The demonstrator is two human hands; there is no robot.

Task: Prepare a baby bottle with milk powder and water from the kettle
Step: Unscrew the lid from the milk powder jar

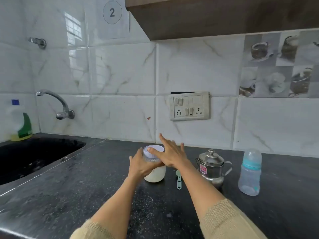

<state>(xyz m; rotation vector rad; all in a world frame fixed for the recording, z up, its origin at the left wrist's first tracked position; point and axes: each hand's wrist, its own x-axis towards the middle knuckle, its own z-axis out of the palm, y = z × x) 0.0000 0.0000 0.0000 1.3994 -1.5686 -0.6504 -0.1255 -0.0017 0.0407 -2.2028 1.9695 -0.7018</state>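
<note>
Milk powder jar (154,171) upright on the dark countertop (86,187), mid-frame, white lid (154,150) still on, pale powder filling the lower part. Gripped around its clear upper wall by the left hand (140,165), fingers curled round the far side, forearm stretched straight forward from a beige sleeve (89,230). Right hand (170,153) laid flat across the jar's right shoulder, fingers straight and spread apart, one fingertip resting on the lid, palm turned down, wrist angled in from the right. Just right of the jar, a pale green scoop (178,181) flat on the counter, partly behind the right forearm. Next along, a lidded steel kettle (212,165), then a capped baby bottle (250,173) standing upright, well apart from the jar. Farther left, a sink (43,150) under a wall tap (57,104), with a dish soap bottle (19,123) in the corner.
</note>
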